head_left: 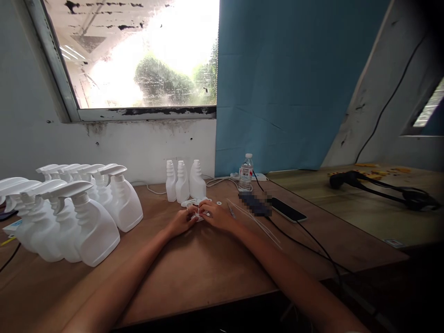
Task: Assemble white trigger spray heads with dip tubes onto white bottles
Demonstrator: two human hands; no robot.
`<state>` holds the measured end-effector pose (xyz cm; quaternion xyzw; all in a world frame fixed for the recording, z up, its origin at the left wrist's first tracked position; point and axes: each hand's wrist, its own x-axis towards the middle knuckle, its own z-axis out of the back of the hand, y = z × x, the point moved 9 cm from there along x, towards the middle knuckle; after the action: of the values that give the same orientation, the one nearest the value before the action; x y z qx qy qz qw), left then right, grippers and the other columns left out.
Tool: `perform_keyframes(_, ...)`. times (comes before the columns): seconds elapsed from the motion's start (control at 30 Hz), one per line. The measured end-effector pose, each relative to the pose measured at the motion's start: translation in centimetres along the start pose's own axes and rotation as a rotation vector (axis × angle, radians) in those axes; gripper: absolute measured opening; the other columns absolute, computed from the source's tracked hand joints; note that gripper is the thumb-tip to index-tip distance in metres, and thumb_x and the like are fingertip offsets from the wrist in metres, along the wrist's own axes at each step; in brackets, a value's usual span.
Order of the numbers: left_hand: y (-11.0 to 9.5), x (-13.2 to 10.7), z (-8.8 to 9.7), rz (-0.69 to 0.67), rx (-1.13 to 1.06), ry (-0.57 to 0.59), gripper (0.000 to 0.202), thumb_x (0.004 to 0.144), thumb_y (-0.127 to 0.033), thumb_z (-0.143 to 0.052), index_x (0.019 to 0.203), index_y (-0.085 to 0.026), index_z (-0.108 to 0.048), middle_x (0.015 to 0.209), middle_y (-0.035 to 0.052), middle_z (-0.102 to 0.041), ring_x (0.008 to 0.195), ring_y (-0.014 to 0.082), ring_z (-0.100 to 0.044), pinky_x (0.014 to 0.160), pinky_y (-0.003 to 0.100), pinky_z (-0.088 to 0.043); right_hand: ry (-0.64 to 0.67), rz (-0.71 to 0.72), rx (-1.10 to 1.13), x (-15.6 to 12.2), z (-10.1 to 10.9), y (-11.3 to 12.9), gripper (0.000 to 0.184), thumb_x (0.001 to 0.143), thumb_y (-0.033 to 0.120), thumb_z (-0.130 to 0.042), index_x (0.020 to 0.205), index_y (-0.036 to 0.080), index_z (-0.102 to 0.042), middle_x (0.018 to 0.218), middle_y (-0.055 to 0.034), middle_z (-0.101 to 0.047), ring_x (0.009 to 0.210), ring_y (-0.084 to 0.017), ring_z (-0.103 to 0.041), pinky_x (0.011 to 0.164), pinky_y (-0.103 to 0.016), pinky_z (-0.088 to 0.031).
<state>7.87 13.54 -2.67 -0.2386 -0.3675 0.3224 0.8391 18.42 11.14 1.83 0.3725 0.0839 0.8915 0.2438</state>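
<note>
My left hand (181, 221) and my right hand (218, 215) meet at the middle of the wooden table (194, 268), fingers curled together around a small white plastic part (198, 215) that I cannot name for sure. A white spray-trigger head (193, 202) lies just behind the hands. Beyond it stand three white bottles without caps (183, 181). A small white washer (218, 203) and several thin clear tubes (255, 221) lie to the right of my right hand.
Several white trigger spray bottles (79, 208) crowd the left of the table. A water bottle (246, 172), a power strip (258, 176), a black phone (287, 209), black cables (312, 245) and a black tool (381, 185) occupy the right.
</note>
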Motion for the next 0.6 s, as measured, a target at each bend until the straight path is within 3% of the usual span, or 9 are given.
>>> perform_keyframes(0.2, -0.64, -0.09, 0.08, -0.014, 0.077, 0.003, 0.024, 0.088, -0.034, -0.052, 0.105, -0.019, -0.057, 0.08, 0.0007, -0.063, 0.065, 0.0128, -0.054, 0.067, 0.024, -0.043, 0.006, 0.009, -0.151, 0.02, 0.02, 0.28, 0.007, 0.089, 0.017, -0.054, 0.085, 0.019, -0.059, 0.105, -0.0072, -0.06, 0.098, -0.019, -0.058, 0.088, -0.033, -0.047)
perform_keyframes(0.43, -0.71, -0.11, -0.27, -0.009, 0.064, 0.013, 0.038, 0.088, -0.031, -0.051, 0.122, -0.022, -0.035, 0.089, -0.0006, -0.068, 0.059, 0.0108, -0.053, 0.061, 0.022, -0.042, 0.026, -0.056, -0.17, -0.04, 0.11, 0.01, 0.01, 0.086, 0.015, -0.056, 0.096, 0.019, -0.056, 0.102, -0.0064, -0.062, 0.097, -0.02, -0.058, 0.087, -0.034, -0.047)
perform_keyframes(0.6, -0.42, -0.07, -0.25, -0.004, 0.085, 0.009, 0.04, 0.088, -0.032, -0.051, 0.124, -0.023, -0.037, 0.084, -0.0015, -0.065, 0.061, 0.0116, -0.054, 0.062, 0.022, -0.042, 0.063, -0.008, -0.154, -0.1, 0.03, 0.53, 0.014, 0.088, 0.015, -0.053, 0.1, 0.02, -0.058, 0.104, -0.0063, -0.061, 0.098, -0.019, -0.058, 0.087, -0.033, -0.046)
